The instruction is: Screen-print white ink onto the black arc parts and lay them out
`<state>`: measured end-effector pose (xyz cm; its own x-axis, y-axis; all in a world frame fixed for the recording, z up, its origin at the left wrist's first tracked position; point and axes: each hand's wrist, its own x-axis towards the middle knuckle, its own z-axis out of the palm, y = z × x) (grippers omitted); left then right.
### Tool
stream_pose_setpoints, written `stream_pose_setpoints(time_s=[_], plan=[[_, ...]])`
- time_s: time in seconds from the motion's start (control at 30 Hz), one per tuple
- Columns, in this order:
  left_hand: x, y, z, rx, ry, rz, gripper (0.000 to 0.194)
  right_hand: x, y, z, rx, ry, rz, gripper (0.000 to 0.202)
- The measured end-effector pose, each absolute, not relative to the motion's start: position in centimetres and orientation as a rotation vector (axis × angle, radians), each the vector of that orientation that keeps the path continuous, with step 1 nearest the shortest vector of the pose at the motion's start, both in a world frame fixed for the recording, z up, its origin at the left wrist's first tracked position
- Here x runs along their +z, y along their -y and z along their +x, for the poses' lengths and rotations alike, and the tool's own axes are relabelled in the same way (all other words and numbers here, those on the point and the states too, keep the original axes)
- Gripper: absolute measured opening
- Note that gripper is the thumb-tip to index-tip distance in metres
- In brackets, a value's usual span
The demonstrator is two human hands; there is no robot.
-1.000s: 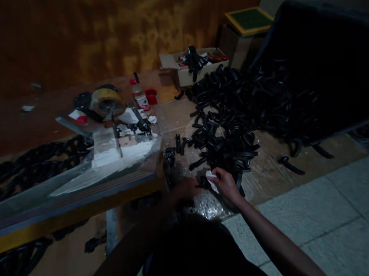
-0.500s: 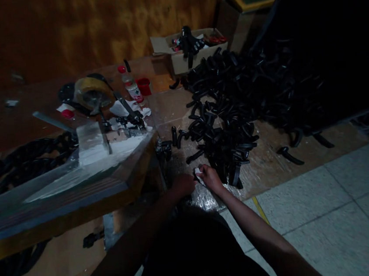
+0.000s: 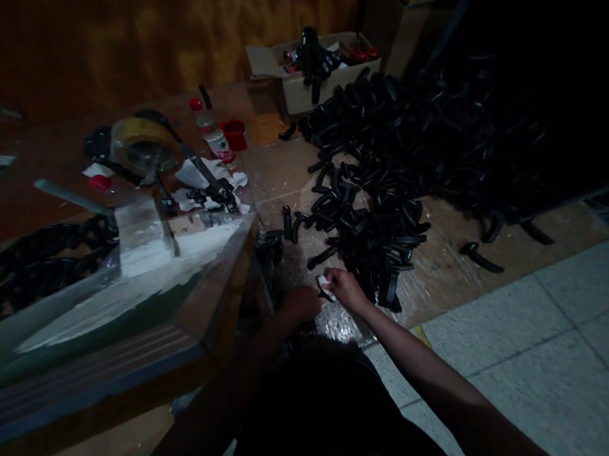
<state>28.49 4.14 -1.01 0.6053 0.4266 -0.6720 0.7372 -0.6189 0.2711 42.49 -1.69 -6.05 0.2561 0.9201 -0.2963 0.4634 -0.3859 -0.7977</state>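
My right hand [image 3: 346, 290] is closed on a small white piece of paper or cloth [image 3: 324, 282], pinched at the fingertips. Just left of it, my left hand [image 3: 300, 305] is closed around a small black part [image 3: 324, 293], whose end shows against the white piece. Its exact kind is too dark to make out. Both hands are close together, low over the plastic-covered worktop [image 3: 336, 326]. Beyond them lies a heap of curved black plastic handle-like pieces [image 3: 379, 213].
A framed printing screen [image 3: 234, 279] with white paste juts in from the left. Behind it are a tape roll [image 3: 143, 140], a clear bottle [image 3: 218, 144] and a red cup [image 3: 234, 135]. An open cardboard box [image 3: 333, 83] stands at the back. A large dark sheet-like shape [image 3: 556, 85] covers the right.
The view has shifted slightly, with the screen frame appearing larger at left. Both hands stay together, and the white piece has moved a little against the black part.
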Motion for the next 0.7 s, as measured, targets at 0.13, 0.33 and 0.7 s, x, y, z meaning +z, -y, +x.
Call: stream_pose_setpoints(time_s=[0.13, 0.33, 0.7], plan=[[-0.9, -4.1, 28.5, -0.775, -0.93, 2.287, 0.044, -6.1, 1.9, 42.3, 1.006, 1.199, -1.966, 0.014], [-1.1, -4.2, 28.4, -0.765, -0.917, 2.293, 0.046, -5.9, 1.3, 42.2, 0.925, 1.223, -1.98, 0.011], [-1.3, -4.0, 28.3, -0.743, -0.904, 2.302, 0.042, -5.1, 2.0, 41.9, 0.947, 1.435, -2.013, 0.008]])
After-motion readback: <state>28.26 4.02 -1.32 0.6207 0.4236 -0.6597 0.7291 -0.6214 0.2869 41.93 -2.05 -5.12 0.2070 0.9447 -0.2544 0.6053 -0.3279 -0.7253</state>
